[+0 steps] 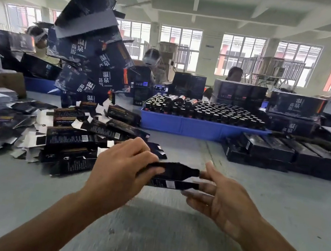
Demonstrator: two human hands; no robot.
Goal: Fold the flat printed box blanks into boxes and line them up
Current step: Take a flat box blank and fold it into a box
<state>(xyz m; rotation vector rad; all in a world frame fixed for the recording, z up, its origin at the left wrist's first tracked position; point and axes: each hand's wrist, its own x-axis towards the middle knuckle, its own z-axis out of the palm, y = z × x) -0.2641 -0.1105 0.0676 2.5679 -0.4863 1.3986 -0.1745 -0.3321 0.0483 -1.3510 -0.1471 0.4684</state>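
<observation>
Holding a dark box blank [172, 175] between both hands, you have it raised above the grey table [164, 243], lying roughly level across your view. Your left hand [119, 170] curls over its left end, fingers wrapped over the top edge and thumb underneath, so that end is firmly grasped. Your right hand [220, 196] meets the blank's right end with fingers mostly straight and spread; the thumb tip touches the top corner, the lower fingers reach under the bottom edge, and motion blur hides whether they pinch it.

Left of your grip, and slightly beyond it, a loose heap of flat blanks [67, 132] sprawls on the table, dark printed faces and white flaps mixed. Beyond that heap a leaning tower of large printed cartons [93, 58] rises high. Straight beyond your grip sits a blue tray [181, 125] packed with dark bottles [216, 111]. Right of your grip and farther off, folded dark boxes [285, 154] lie lined up side by side in a stacked row. Other people [234, 73] work beyond the tray, near the windows.
</observation>
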